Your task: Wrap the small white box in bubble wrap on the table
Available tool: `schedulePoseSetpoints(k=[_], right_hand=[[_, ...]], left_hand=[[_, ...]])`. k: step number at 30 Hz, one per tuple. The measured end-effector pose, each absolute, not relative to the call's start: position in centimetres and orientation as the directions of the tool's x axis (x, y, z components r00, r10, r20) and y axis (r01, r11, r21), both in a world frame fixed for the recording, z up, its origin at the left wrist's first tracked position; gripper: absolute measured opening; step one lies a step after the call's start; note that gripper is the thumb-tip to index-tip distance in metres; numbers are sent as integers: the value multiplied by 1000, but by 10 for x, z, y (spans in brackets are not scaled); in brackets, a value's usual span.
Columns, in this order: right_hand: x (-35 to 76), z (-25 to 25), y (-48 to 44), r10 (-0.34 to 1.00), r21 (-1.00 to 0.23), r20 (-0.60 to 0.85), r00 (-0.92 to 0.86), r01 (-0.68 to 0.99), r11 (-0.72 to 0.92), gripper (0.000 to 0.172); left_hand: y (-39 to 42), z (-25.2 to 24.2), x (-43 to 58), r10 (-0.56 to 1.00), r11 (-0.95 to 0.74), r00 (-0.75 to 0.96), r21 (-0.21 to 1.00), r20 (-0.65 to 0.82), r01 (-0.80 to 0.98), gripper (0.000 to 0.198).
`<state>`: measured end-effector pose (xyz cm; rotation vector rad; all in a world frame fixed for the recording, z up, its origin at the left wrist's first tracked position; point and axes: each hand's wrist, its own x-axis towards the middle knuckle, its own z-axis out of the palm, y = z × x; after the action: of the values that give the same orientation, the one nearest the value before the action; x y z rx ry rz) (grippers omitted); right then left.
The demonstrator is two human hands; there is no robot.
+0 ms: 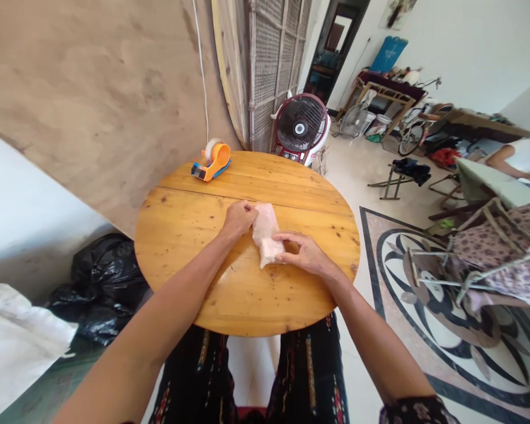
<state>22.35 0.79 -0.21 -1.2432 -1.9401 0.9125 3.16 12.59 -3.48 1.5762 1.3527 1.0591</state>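
A small pale pink folded cloth or bag (265, 231) lies in the middle of a round wooden table (194, 235). My left hand (238, 218) is closed, pinching the cloth's far left corner. My right hand (301, 252) rests on the near right end of the cloth, thumb and fingers pinched on its edge. Both forearms reach in from the bottom of the head view.
An orange tape dispenser (212, 161) sits at the table's far left edge. Black bags (99, 282) lie on the floor at left. A red fan (301, 126) stands behind the table. At far right a person's arm (507, 162) rests on another table.
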Motion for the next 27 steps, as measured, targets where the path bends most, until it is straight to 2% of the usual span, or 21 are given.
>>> schedulePoseSetpoints(k=[6, 10, 13, 16, 19, 24, 27], right_hand=[[223, -7, 11, 944, -854, 130, -303, 450, 262, 44], [223, -11, 12, 944, -864, 141, -298, 429, 265, 43], [223, -14, 12, 944, -869, 156, -291, 414, 271, 43], [223, -16, 11, 946, -874, 152, -285, 409, 263, 43], [223, -15, 10, 950, -877, 140, -279, 411, 250, 43], [222, -10, 9, 948, -873, 137, -286, 418, 253, 44], [223, -9, 9, 943, -866, 149, -297, 421, 269, 44]], left_hand=[[125, -34, 29, 990, -116, 118, 944, 83, 310, 5], [118, -27, 25, 983, -119, 169, 953, 74, 277, 25], [114, -23, 23, 977, -161, 178, 959, 120, 235, 39], [111, -19, 22, 973, -191, 168, 959, 157, 211, 35], [108, -16, 22, 971, -166, 201, 966, 126, 197, 23], [107, -14, 20, 944, -110, 320, 991, 81, 76, 28], [105, -12, 21, 917, -100, 389, 995, 89, 9, 21]])
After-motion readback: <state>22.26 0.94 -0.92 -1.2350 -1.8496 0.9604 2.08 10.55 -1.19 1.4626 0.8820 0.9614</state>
